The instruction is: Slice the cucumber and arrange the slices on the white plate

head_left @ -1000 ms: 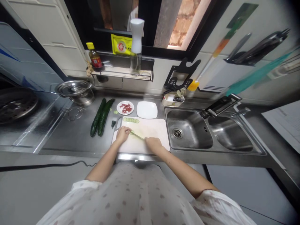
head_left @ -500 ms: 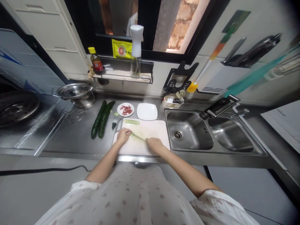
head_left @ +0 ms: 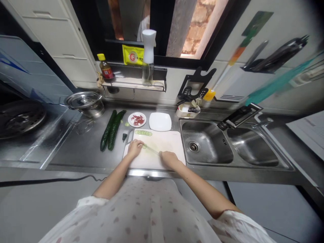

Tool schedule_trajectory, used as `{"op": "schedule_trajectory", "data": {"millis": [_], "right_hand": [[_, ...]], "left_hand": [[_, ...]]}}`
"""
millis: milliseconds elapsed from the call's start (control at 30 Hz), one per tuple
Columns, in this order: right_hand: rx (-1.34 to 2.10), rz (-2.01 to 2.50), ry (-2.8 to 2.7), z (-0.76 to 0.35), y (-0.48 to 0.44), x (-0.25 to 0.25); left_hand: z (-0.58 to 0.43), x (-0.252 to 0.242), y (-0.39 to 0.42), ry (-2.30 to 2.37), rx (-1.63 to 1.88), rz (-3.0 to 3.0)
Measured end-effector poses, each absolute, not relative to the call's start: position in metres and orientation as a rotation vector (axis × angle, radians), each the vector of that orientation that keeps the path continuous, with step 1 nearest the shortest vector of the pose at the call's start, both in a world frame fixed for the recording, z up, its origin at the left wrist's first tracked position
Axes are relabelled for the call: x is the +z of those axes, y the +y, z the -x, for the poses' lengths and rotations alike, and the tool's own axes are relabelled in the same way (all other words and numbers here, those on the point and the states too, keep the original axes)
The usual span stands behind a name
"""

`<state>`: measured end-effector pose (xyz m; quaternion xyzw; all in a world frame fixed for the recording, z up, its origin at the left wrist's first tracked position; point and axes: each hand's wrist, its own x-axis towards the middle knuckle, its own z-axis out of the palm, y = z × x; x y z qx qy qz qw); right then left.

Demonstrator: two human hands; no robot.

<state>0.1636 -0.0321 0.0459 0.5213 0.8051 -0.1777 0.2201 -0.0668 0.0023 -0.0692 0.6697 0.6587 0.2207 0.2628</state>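
Note:
A pale green cucumber slice (head_left: 144,146) is at the fingertips of my left hand (head_left: 135,147), which is closed in a pinch over the left part of the white cutting board (head_left: 174,141). My right hand (head_left: 169,159) is wrapped round the handle of a knife (head_left: 153,151). Its thin blade points left, with the tip by the slice; whether it touches is too small to tell. Along the board's upper left edge lies a row of overlapping cucumber slices (head_left: 143,133). A dark green cucumber end (head_left: 124,136) rests on the counter just left of the board.
Two whole cucumbers (head_left: 113,131) lie left of the board. Behind it are a plate of chopped red pieces (head_left: 137,119) and a white square plate (head_left: 160,121). A double sink (head_left: 207,145) is at right, a lidded steel pot (head_left: 87,103) at back left.
The whole view has shifted slightly, with the counter items a little lower and further right. Both hands keep nearly the same pose over the board, the knife still between them.

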Motion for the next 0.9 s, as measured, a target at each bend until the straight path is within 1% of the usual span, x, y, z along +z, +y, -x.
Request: {"op": "schedule_trajectory", "data": {"millis": [367, 500, 700, 900], "right_hand": [[-0.511, -1.491, 2.210, -0.183, -0.044, 0.045], [-0.534, -1.657, 2.210, -0.198, -0.051, 0.044], [-0.655, -1.845, 2.083, -0.206, -0.066, 0.044], [-0.655, -1.955, 2.035, -0.207, -0.074, 0.035]], "left_hand": [[0.061, -0.068, -0.005, 1.795, 0.587, -1.902], [0.059, -0.066, -0.008, 1.798, 0.575, -1.912], [0.051, -0.056, -0.008, 1.832, 0.609, -1.742], [0.059, -0.048, 0.002, 1.937, 0.677, -1.532]]}}
